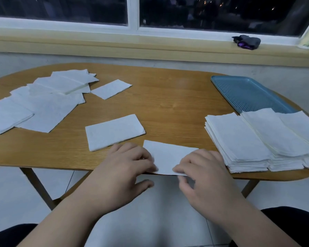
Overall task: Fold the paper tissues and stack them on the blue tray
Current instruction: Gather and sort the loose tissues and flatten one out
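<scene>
Tissue in hand: 1 white tissue (168,157) lies at the near table edge, its near edge just over the lip; we read it as mid-fold, prob. kept close so both hands reach w/o stretching.
Left hand: our left hand (130,163) lies flat on the tissue's left end, fingers spread & pressing down, not closed on anything; looks like it pins the sheet so it won't slide.
Right hand: our right hand (202,168) has fingertips curled onto the near right edge, thumb under the overhang; seems to pinch the edge, but we can't tell for sure.
Folded singles: 2 folded tissues, 1 (114,131) just beyond the left hand, 1 (111,89) further back; neither is on the tray yet.
Unfolded supply: loose heap (43,100) on the left, overlapping, well apart from the work spot.
Stacks at right: thick stacks (253,143) side by side, their far ends overlapping the blue tray (248,91); whether they sit fully on it we can't tell.
Table: wooden table (168,104), bare centre between heap & tray.
</scene>
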Demonstrator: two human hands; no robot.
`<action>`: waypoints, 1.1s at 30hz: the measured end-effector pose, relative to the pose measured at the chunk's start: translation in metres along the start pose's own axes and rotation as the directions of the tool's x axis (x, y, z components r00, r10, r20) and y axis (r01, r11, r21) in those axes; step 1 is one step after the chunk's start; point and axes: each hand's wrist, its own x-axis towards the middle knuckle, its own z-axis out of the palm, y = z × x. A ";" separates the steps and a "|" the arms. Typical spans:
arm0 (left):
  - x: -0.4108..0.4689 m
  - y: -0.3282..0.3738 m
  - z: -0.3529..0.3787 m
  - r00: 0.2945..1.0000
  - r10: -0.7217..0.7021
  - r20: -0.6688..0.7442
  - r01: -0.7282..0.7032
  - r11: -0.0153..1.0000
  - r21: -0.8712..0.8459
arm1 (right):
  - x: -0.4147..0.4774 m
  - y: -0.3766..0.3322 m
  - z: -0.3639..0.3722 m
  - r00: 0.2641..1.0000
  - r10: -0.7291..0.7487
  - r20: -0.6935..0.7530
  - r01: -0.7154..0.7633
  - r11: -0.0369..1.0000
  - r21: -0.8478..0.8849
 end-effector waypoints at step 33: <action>-0.006 -0.101 -0.071 0.681 -0.730 0.064 0.658 0.571 -0.491 | 0.158 -0.047 0.065 0.966 0.227 0.120 -0.256 0.807 0.532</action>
